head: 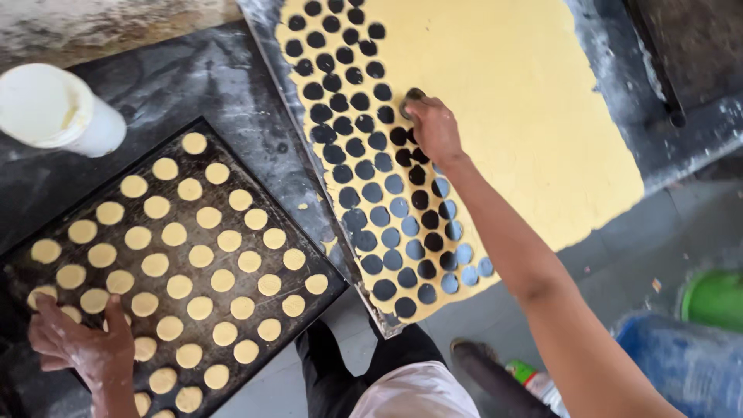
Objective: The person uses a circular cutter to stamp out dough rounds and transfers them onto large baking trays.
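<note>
My right hand (433, 128) reaches out over a large sheet of rolled yellow dough (511, 101) and is closed on a small round cutter (412, 97), pressed onto the dough at the edge of the punched area. Several rows of round holes (371, 178) fill the sheet's left side. My left hand (81, 344), dusted with flour, rests with fingers spread on the near left corner of a dark baking tray (306, 255). Several rows of round dough discs (190, 255) lie on the tray.
A white plastic container (54, 108) stands behind the tray on the dark floured worktop (224, 85). Below the table edge are my dark trousers (348, 364), a green bucket (716, 298), a blue sack (681, 364) and a shoe (472, 356).
</note>
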